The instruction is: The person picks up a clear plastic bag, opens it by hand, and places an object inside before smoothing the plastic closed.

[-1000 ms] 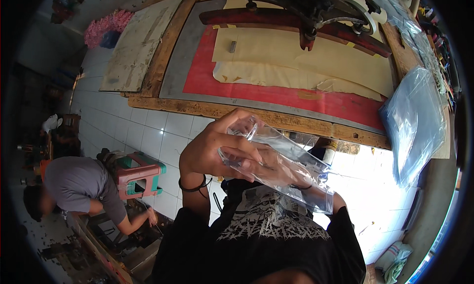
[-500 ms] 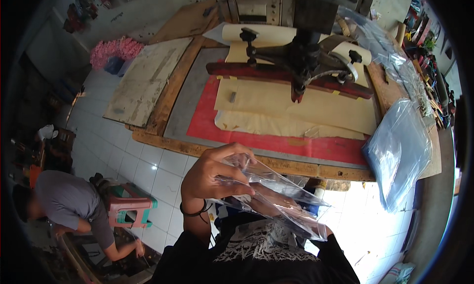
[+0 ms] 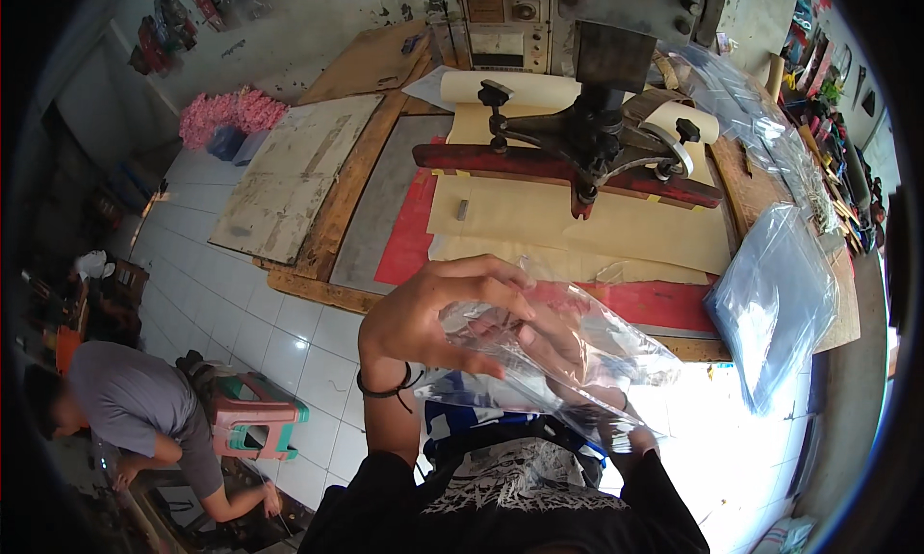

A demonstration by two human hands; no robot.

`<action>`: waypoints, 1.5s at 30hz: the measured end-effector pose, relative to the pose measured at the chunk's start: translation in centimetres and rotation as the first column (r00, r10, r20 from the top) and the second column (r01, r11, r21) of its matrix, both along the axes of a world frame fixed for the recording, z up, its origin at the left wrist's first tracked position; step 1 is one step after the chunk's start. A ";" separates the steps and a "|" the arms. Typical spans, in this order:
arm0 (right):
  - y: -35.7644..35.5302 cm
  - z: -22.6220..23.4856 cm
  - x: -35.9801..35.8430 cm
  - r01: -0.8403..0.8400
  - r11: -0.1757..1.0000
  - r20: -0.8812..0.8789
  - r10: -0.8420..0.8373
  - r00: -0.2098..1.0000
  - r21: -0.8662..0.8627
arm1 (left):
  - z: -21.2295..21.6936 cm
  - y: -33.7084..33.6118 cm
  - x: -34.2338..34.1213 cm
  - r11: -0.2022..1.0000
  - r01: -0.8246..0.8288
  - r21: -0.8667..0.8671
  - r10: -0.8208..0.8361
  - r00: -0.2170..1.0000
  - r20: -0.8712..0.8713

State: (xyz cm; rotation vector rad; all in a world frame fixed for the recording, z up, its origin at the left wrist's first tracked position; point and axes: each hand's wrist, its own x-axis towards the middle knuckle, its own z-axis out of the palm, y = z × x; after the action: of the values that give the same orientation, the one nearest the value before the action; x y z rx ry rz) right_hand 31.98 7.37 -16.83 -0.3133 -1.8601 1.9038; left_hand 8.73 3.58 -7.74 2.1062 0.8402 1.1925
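Note:
I hold a clear plastic bag (image 3: 568, 347) in front of my chest with both hands. My left hand (image 3: 433, 313) grips its upper left part, fingers curled over the film, a black band on the wrist. My right hand (image 3: 568, 361) is seen through the plastic, holding the bag from behind and below. The bag is crumpled and slants down toward the right. Beyond it lies a workbench (image 3: 385, 217) with tan paper sheets (image 3: 597, 227) over a red pad (image 3: 409, 241).
A black and red press machine (image 3: 587, 145) stands on the bench. A stack of clear plastic bags (image 3: 780, 304) lies at the bench's right end. At lower left a person in a grey shirt (image 3: 125, 410) crouches by a pink and green stool (image 3: 255, 419) on white floor tiles.
My view has tilted up toward the bench and press. Both hands have kept hold of the bag, and my left fingers have shifted across its top.

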 end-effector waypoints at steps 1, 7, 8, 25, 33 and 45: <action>0.1 0.1 -0.3 -0.007 1.000 -0.003 0.007 1.000 0.003 | -0.3 -0.1 -0.3 0.999 0.021 -0.036 -0.021 1.000 -0.015; -0.3 0.6 -2.2 -0.041 0.999 0.001 0.041 0.999 0.028 | -1.4 -0.4 0.7 0.996 -0.084 -0.027 0.086 0.990 0.108; -0.5 0.4 -2.6 -0.049 0.998 0.001 0.049 0.999 0.028 | -1.5 -0.5 0.8 0.995 -0.094 -0.028 0.096 0.990 0.104; -1.9 -1.2 -2.8 -0.089 0.996 0.037 0.090 0.995 -0.017 | -2.5 0.5 0.1 0.988 0.072 -0.140 -0.040 0.976 0.213; -1.6 -0.9 -3.2 -0.091 0.996 0.055 0.092 0.994 -0.027 | -0.4 1.6 -0.5 0.984 0.017 -0.180 -0.012 0.999 0.030; -0.3 -5.5 14.4 0.767 0.642 0.091 -0.763 0.640 -0.018 | -0.6 -2.8 -5.4 0.898 -0.295 -0.327 0.385 0.887 0.256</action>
State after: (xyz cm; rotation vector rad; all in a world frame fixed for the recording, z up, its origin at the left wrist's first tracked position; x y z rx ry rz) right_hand 46.42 7.03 -22.37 -1.0306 -1.3552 1.3314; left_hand 3.30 0.75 -8.31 1.5245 1.1843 1.4464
